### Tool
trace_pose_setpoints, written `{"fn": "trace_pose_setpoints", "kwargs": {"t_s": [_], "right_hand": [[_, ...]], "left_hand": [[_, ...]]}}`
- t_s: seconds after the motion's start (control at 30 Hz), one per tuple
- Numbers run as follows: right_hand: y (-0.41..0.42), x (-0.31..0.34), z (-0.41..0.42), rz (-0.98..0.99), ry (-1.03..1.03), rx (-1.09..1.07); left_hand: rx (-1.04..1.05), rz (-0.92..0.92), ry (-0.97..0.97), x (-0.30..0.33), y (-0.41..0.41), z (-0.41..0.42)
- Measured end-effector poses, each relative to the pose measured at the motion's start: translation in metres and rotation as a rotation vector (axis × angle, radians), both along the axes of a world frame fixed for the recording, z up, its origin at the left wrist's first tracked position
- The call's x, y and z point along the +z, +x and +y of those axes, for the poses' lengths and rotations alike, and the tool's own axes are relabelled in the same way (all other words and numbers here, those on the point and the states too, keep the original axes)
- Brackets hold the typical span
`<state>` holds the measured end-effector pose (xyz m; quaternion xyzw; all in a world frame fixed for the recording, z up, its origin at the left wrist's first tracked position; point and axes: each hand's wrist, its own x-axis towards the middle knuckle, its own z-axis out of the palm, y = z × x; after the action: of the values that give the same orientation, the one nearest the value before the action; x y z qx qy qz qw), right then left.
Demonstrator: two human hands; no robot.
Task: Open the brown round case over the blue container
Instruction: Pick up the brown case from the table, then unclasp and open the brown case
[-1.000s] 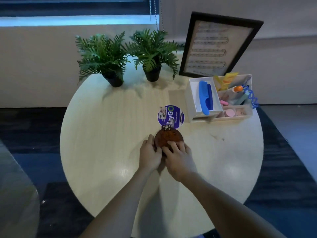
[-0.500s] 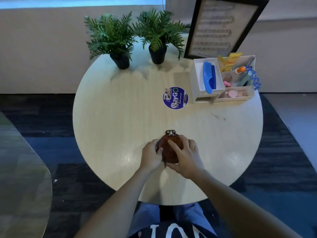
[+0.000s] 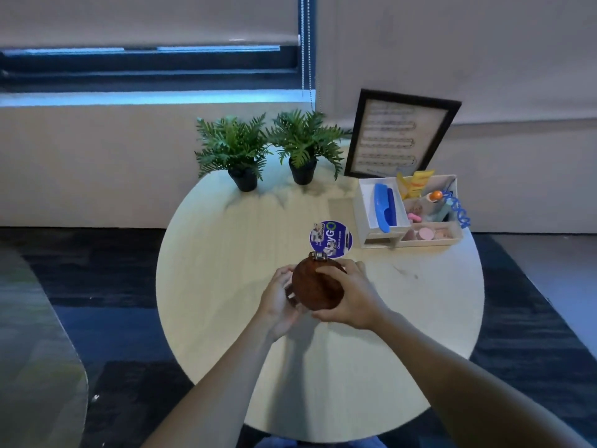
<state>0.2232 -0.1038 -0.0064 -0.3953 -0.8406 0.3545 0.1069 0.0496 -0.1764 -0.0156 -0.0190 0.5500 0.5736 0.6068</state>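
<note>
A brown round case (image 3: 315, 287) with a small metal clasp at its far end is lifted above the round table (image 3: 226, 260), tilted on its edge. My left hand (image 3: 277, 295) grips its left side and underside. My right hand (image 3: 350, 294) wraps its right side, with fingers over the top. Just beyond the case a blue round container (image 3: 331, 238) with a printed lid lies flat on the table. I cannot tell whether the case's halves have parted.
A white organiser tray (image 3: 381, 236) with a blue brush, pink discs and other small items stands at the right. Two potted ferns (image 3: 234, 153) (image 3: 303, 147) and a black picture frame (image 3: 402, 134) stand at the far edge. Dark carpet surrounds the table.
Both hands drew the case off the blue container toward me, then raised it and tilted it on edge. The camera view tipped upward.
</note>
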Motion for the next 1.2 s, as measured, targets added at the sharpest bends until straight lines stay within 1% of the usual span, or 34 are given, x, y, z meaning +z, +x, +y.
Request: {"fn": "trace_pose_setpoints", "kwargs": {"t_s": [0.13,0.33,0.43,0.5,0.6,0.7,0.77,0.87,0.97,1.03,1.1,1.2], "right_hand": [[-0.022,0.059,0.043,0.16,0.093,0.017],[-0.049,0.15,0.097,0.244,0.313,0.029],[-0.062,0.188,0.119,0.324,0.416,0.019],[-0.068,0.208,0.13,0.343,0.481,0.006],[-0.066,0.237,0.139,0.336,0.554,-0.004],[-0.062,0.257,0.146,0.249,0.582,0.014],[-0.063,0.265,0.147,0.246,0.584,0.019],[-0.069,0.284,0.142,0.394,0.549,-0.027],[-0.077,0.306,0.142,0.575,0.352,-0.106],[-0.084,0.318,0.149,0.656,0.25,-0.171],[-0.091,0.331,0.156,0.687,0.195,-0.231],[-0.096,0.35,0.161,0.647,0.109,-0.29]], "left_hand": [[0.098,-0.137,0.204,0.057,-0.016,0.045],[-0.016,-0.256,0.421,0.153,-0.033,0.104],[-0.038,-0.294,0.534,0.202,-0.033,0.122],[-0.042,-0.326,0.597,0.226,-0.031,0.132],[-0.051,-0.311,0.635,0.255,-0.027,0.142],[-0.039,-0.295,0.631,0.264,-0.025,0.15],[-0.025,-0.323,0.617,0.267,-0.021,0.15],[-0.007,-0.357,0.636,0.273,-0.011,0.145],[-0.01,-0.35,0.628,0.275,-0.007,0.143],[-0.029,-0.35,0.627,0.276,-0.007,0.141],[-0.073,-0.376,0.624,0.278,-0.007,0.139],[-0.113,-0.417,0.627,0.28,-0.007,0.134]]}}
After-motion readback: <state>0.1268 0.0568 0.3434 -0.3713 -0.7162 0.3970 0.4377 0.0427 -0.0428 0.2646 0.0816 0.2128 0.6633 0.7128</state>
